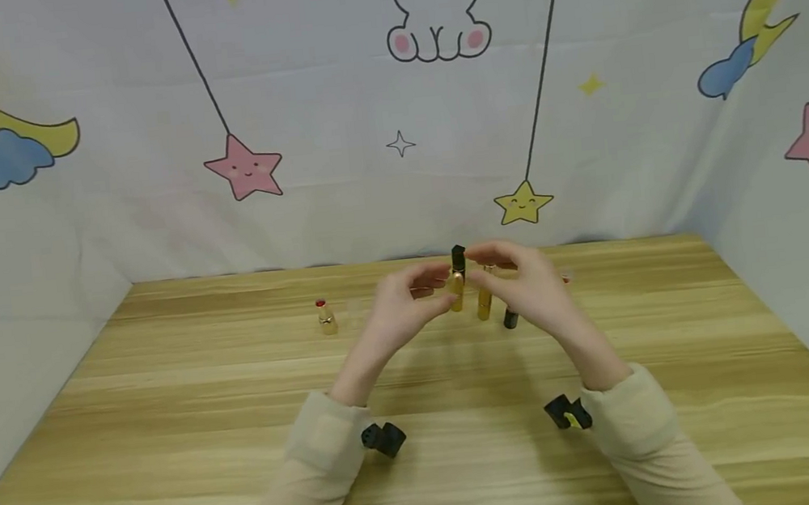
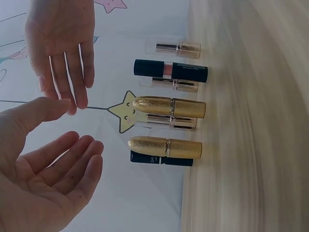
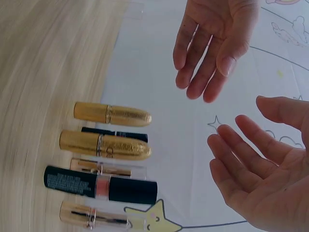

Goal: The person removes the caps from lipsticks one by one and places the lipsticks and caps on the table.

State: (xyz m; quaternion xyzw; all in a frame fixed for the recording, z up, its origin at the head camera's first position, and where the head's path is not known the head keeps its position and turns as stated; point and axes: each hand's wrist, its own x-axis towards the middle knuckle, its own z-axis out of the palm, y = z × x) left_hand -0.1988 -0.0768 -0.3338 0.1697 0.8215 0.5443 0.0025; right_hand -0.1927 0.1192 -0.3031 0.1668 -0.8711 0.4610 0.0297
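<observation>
My left hand [image 1: 405, 305] and right hand [image 1: 524, 281] hover facing each other above a group of upright lipsticks, fingers gently bent and holding nothing. In the left wrist view a gap separates the left hand [image 2: 58, 179] from the lipsticks, and the right hand [image 2: 63, 43] is likewise apart from them. Two gold lipsticks [image 3: 108, 144] stand near each other, with a slim black lipstick [image 3: 118, 134] behind them. A thicker black lipstick with a pink band [image 3: 101, 186] stands alongside. Clear-capped lipsticks [image 3: 104, 216] are in the same group, partly overlapped by the others.
Farther left on the wooden table [image 1: 207, 402] stands a gold-based lipstick with a red top [image 1: 326, 318]. A white cloth [image 1: 342, 210] printed with stars hangs behind the table and along its sides. Black wrist devices [image 1: 386, 439] sit at both cuffs.
</observation>
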